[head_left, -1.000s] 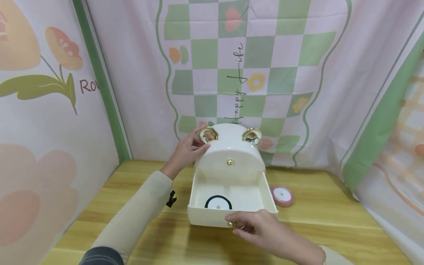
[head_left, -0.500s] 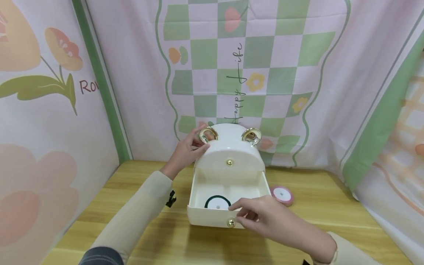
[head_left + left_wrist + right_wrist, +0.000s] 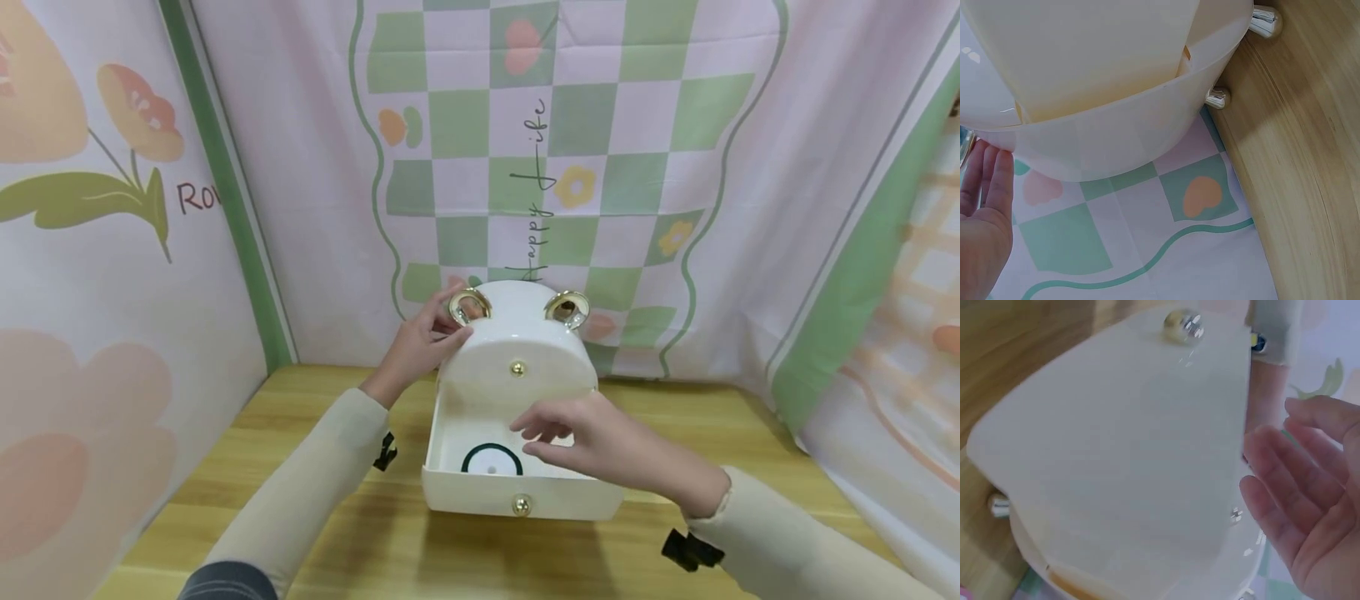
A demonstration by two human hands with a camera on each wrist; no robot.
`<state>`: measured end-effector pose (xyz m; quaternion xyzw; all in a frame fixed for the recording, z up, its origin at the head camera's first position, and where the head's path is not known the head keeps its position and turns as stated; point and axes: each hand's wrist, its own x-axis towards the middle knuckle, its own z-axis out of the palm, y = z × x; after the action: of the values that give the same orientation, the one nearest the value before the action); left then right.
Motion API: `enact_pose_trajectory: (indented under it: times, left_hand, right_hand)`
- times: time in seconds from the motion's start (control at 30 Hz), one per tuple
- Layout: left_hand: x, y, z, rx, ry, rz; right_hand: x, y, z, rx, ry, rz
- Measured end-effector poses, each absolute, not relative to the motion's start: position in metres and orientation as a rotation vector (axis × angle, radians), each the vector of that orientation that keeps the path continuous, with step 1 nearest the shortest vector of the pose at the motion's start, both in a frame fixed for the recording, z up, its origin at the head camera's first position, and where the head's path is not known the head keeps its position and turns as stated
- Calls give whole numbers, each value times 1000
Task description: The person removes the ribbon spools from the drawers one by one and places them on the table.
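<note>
A cream drawer box with two gold-rimmed ears stands on the table, its drawer pulled out toward me. Inside the drawer lies a ribbon spool, white in the middle with a dark green edge. A gold knob sits on the drawer front. My left hand holds the box at its left ear, thumb in front and fingers against its back. Over the right half of the drawer hovers my right hand, fingers loosely bent and holding nothing.
The wooden table runs all around the box, up to a checkered curtain close behind it. Black wrist cameras show beside both sleeves. A sliver of a pink spool shows at the right wrist view's lower corner.
My right hand has let go of the drawer knob and risen forward over the drawer, now covering the pink spool in the head view. The left hand stays at the ear.
</note>
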<state>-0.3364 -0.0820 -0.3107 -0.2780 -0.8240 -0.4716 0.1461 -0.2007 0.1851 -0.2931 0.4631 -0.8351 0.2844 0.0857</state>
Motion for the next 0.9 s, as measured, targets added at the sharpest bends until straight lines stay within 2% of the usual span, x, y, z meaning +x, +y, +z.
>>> enact_pose_trajectory:
  times: [0.5, 0.9]
  left_hand:
    - [-336, -81, -311, -788, -2380, -1346]
    - [-338, -82, -312, -811, -2363, -1361]
  right_hand:
    - [-242, 178, -307, 1650, -2588, 626]
    - [-252, 165, -320, 1745, -2757, 486]
